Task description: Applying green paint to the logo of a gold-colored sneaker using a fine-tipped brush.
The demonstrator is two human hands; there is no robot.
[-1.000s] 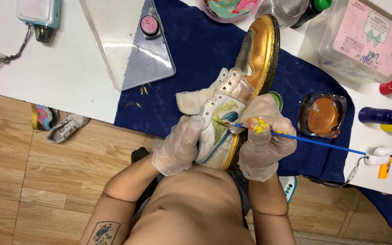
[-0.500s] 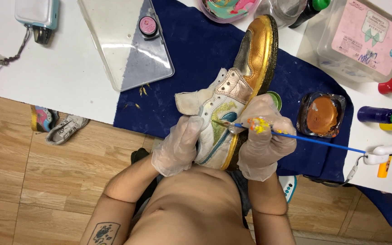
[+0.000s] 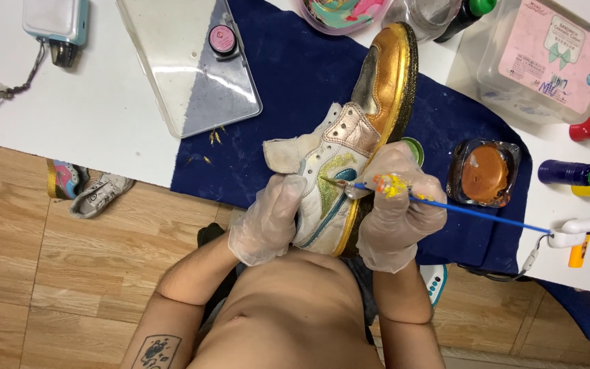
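Note:
A white sneaker with a gold toe and a yellow-green and teal side mark lies tilted on a dark blue cloth. My left hand, in a clear glove, grips the shoe's heel side. My right hand, gloved and smeared with yellow and orange paint, holds a thin blue paintbrush. The brush tip touches the yellow-green mark on the shoe's side.
A small dish of orange-brown paint sits right of the shoe. Paint bottles and a clear box stand at the right. A clear tray with a pink-lidded jar lies at the upper left. Other shoes rest on the wooden floor.
The brush tip has shifted slightly along the shoe's side mark. Both hands and the shoe stay in nearly the same place.

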